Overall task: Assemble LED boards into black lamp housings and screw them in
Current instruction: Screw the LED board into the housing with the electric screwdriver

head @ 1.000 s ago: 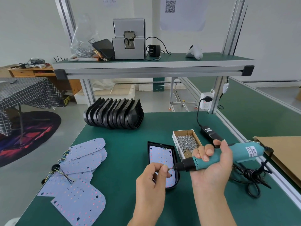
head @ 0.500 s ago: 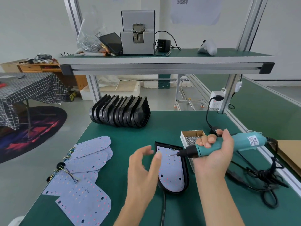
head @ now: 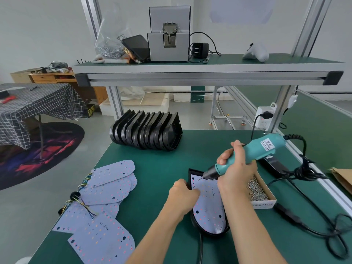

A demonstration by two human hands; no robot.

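The housing (head: 191,175) lies flat on the green bench (head: 162,168) with an LED board (head: 208,202) seated inside it. The right hand (head: 235,168) is wrapped round a teal screwdriver (head: 247,155), its bit touching the board's far left corner. The left hand (head: 182,195) grips the housing's left edge, fingers curled. Right of the housing sits a screw box (head: 263,201); behind it, spare housings (head: 145,133); left of it, loose boards (head: 106,189).
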